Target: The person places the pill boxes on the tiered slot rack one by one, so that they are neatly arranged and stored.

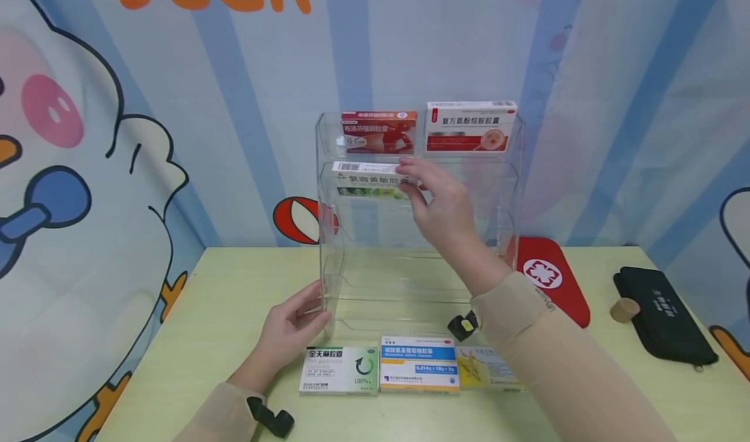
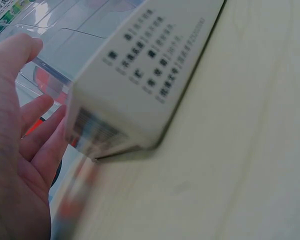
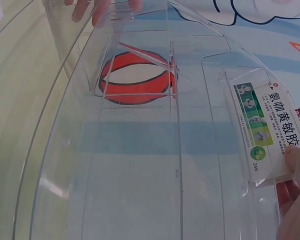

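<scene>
My right hand [image 1: 442, 201] pinches the right end of a white and green medicine box [image 1: 369, 180], thumb in front and fingers at its top edge. That box stands in the second tier of a clear acrylic display rack [image 1: 422, 299], at the left; the right wrist view shows its front through the plastic. Down at the rack's lower left side, my left hand [image 1: 293, 325] grips the side wall, with the thumb toward the front and the other fingers behind. Close to that hand lies a green and white medicine box [image 1: 338, 370].
On the top tier stand a red medicine box [image 1: 379, 133] and a white and red one [image 1: 471, 127]. Before the rack lie a blue and white box [image 1: 419, 364] and a yellow one [image 1: 489, 368], partly behind my right sleeve. A red pouch [image 1: 556, 279], black case [image 1: 665, 315] and cork-coloured cylinder [image 1: 624, 310] lie right.
</scene>
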Demonstrator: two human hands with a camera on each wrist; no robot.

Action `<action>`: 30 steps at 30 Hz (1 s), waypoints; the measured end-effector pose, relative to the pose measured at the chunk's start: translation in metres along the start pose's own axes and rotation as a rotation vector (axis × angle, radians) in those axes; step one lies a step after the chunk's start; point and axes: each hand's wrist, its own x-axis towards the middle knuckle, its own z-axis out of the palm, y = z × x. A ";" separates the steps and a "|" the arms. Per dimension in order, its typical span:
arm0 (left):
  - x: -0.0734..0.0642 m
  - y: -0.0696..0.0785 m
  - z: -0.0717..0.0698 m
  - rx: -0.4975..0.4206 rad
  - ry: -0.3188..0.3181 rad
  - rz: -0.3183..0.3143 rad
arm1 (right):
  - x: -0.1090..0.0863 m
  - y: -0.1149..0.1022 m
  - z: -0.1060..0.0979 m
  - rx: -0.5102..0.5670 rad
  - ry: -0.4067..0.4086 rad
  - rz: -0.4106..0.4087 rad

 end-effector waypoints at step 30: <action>0.000 -0.004 -0.001 0.007 0.003 0.030 | -0.103 0.016 -0.026 -0.066 0.011 -0.253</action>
